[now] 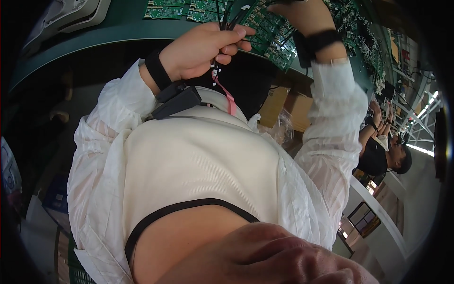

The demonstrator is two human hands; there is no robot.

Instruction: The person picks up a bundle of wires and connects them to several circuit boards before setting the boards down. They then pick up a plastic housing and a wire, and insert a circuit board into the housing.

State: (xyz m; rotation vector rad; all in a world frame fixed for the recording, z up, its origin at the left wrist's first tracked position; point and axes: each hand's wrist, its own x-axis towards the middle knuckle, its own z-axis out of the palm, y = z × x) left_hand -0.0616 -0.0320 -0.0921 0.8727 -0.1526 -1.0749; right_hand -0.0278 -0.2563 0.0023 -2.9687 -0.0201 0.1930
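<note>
My left hand [201, 49] is closed round a bundle of thin black cables [221, 13], just off the near edge of the green table. Cable ends with small white connectors [215, 71] hang out below the fingers. Over the table to the right is my right hand [305, 16], above green circuit boards [281, 56]. Its fingers are mostly cut off by the upper edge of the picture, so what they hold cannot be made out. Further green boards [163, 10] lie flat beyond my left hand.
A pale plastic housing [71, 16] rests at the left of the green table [116, 31]. White-tipped cables [373, 52] are heaped at the right. Cardboard boxes [299, 112] stand below the table edge, and a pink strap [228, 98] hangs before my body. Another person [376, 156] sits farther right.
</note>
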